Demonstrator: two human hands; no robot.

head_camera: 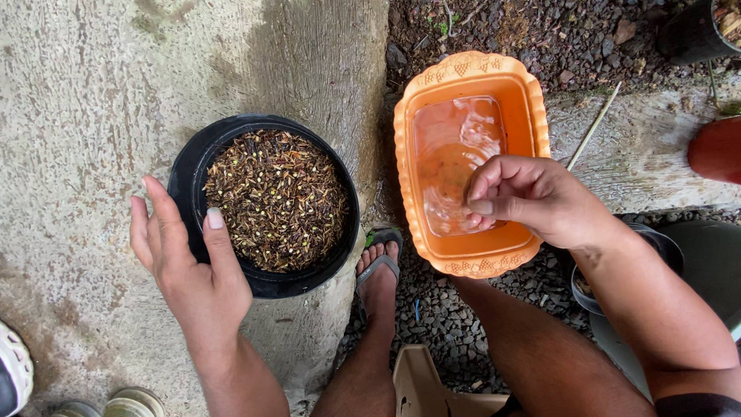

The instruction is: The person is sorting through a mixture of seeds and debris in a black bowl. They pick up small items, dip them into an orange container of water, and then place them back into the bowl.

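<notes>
My left hand (185,259) rests open against the left rim of a round black pot (340,185), thumb on the rim, fingers spread outside it. The pot is filled to the top with brown, husk-like dry material dotted with pale seeds (276,199). My right hand (525,197) hovers over an orange rectangular plastic basin (532,116) holding shallow rippling water (455,154); its fingers are curled together and the fingertips dip at the water's surface. Whether anything is pinched between them is hidden.
The pot sits on a rough concrete slab (85,100). My sandalled foot (380,272) stands on dark gravel between pot and basin. A thin stick (593,127), a black pot (691,35), a red pot (718,150), grey containers (695,255) and a beige stool (421,386) lie around.
</notes>
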